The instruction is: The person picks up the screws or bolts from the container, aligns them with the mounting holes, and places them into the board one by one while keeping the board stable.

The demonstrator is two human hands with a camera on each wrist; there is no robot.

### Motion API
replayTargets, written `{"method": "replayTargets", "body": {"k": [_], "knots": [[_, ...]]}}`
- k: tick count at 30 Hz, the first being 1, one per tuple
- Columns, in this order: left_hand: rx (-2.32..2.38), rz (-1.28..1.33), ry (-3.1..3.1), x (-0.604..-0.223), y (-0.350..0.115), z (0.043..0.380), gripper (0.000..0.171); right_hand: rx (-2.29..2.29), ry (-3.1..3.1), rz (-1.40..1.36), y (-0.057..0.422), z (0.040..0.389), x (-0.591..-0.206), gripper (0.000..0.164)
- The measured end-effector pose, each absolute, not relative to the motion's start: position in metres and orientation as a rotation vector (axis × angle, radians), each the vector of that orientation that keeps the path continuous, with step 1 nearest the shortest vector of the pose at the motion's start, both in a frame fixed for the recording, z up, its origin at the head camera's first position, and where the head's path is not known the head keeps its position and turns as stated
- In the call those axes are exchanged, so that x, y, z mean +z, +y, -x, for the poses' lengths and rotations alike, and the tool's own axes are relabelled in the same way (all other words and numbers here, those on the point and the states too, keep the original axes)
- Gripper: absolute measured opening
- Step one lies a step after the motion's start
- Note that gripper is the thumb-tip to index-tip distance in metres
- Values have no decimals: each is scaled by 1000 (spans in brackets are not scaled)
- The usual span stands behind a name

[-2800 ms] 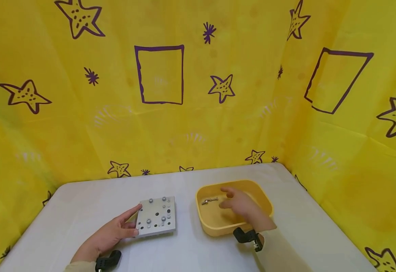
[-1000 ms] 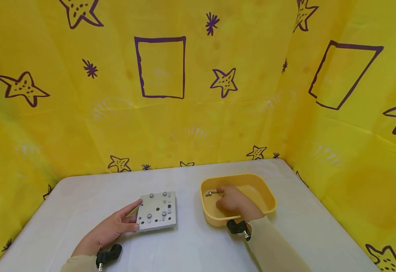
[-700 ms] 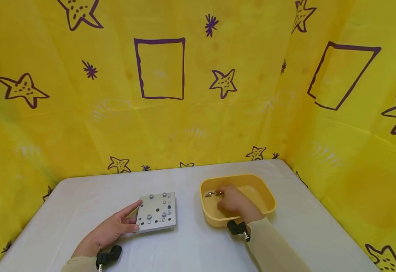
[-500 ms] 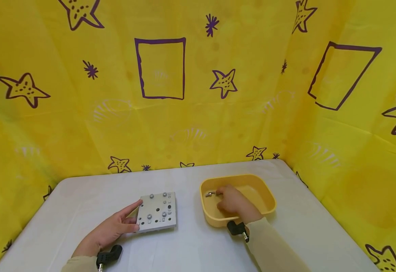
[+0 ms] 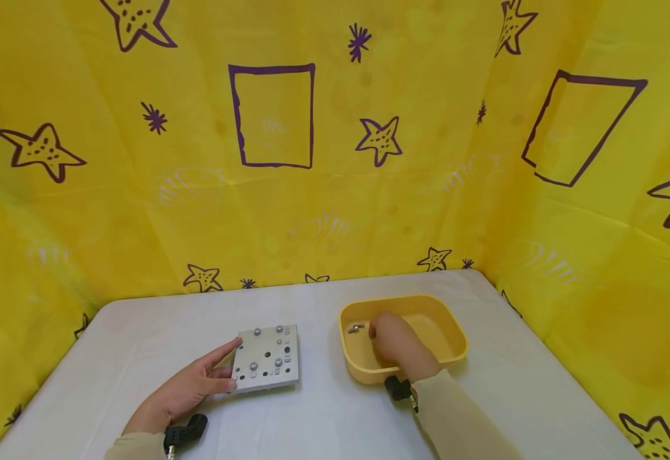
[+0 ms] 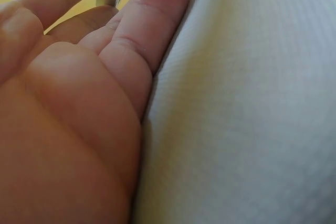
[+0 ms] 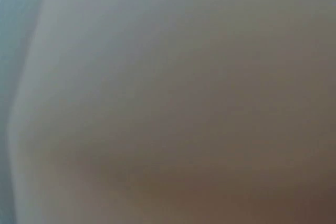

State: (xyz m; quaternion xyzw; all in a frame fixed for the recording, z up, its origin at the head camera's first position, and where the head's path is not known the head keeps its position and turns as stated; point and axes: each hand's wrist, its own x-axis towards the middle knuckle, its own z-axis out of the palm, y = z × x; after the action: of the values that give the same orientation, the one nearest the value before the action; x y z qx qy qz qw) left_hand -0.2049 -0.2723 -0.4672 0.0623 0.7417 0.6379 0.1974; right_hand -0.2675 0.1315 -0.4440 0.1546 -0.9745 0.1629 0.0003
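My left hand (image 5: 193, 386) grips a silver metal plate (image 5: 258, 348) by its left side, thumb near the front corner and index finger at the back corner. Several socket-head screws stand in the plate among open holes. In the left wrist view, the hand's edge (image 6: 79, 93) lies along the white cloth. My right hand (image 5: 395, 342) is down inside a yellow tray (image 5: 359, 375), fingers curled as in a pinch on a screw; its fingertips and what they hold are hidden. Just left of them lie small metal screws (image 5: 356, 328). The right wrist view is a blur.
A white cloth covers the table (image 5: 312, 421). Behind it and to both sides hangs a yellow curtain (image 5: 323, 211) with purple drawings. Black wrist mounts sit on the left (image 5: 184, 434) and right (image 5: 399, 388) wrists.
My right hand has reached down to the screws in the tray, curled its fingers there and drawn slightly right. Fewer screws show beside it. My left hand keeps its grip on the plate.
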Motion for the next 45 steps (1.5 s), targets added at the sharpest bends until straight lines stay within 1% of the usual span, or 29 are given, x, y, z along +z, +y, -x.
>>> {"method": "replayTargets", "body": {"k": [4,9,17,20,22,26,28,33,36,40,45], "knots": [[1788,-184,2072,-470,-272,206,97,397,-3059,-504,131,265,-442,12],[1794,-190,2066,-471,-272,208,96,436,-3065,-517,133,264,-442,14],[1790,-182,2068,-471,-273,207,95,394,-3069,-516,134,265,-442,11],[1785,-153,2077,-472,-272,207,96,491,-3083,-462,134,265,-440,9],[1780,-142,2086,-472,-272,206,96,596,-3081,-415,135,264,-438,9],[1781,-150,2080,-471,-272,206,96,814,-3033,-330,140,264,-436,26],[1786,-164,2068,-471,-273,206,96,1002,-2997,-269,141,265,-434,32],[1793,-168,2061,-472,-274,207,97,1668,-2771,-80,141,266,-426,30],[1796,-176,2056,-473,-274,207,97,1953,-2591,0,137,267,-423,29],[1800,-167,2043,-473,-273,207,96,2222,-2376,-16,126,264,-419,28],[1768,-135,2087,-471,-272,208,96,2457,-2205,-171,103,255,-412,21]]}}
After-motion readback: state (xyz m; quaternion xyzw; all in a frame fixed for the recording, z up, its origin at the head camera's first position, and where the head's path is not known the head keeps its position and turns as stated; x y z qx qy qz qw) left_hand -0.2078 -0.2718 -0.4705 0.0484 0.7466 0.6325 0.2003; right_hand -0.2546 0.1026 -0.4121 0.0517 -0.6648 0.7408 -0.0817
